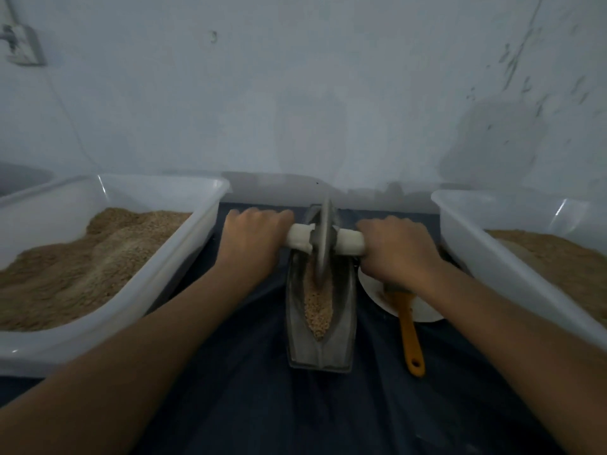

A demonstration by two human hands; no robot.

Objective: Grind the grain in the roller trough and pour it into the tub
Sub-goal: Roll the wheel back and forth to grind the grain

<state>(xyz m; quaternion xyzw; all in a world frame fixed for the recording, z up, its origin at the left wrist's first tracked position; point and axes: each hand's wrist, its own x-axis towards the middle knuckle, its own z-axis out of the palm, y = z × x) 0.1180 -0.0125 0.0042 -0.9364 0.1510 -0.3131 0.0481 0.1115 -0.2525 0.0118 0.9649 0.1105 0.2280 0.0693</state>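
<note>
right now both hands are clamped on a grinding roller w/ fingers curled fully closed: left hand (254,236) round the white axle (297,239) at 9 o'clock of the metal disc wheel (323,239), right hand (395,246) round the axle's other end at 3 o'clock. the wheel stands upright w/ its rim down in the boat-shaped metal trough (320,310), near the far (12 o'clock) end. tan grain (318,305) lies in the groove toward 6 o'clock, looking mostly whole, so grinding seems at an early to middle stage.

to do this step well, i'd judge: keep even downward push from both hands so the wheel stays vertical, roll the full length of the groove, & don't let kernels ride over the lip.

at 9 o'clock sits a translucent plastic tub (184,254) heaped w/ tan meal or grain; a second tub (466,244) at 3 o'clock holds similar stuff. which one takes the pour i can't tell. just beside the trough at 3–4 o'clock, an orange-handled brush (410,333) rests partly on a white plate (423,311).

everything sits on dark blue wrinkled cloth (249,389), against a pale, scuffed wall (295,93). the light is dim.
</note>
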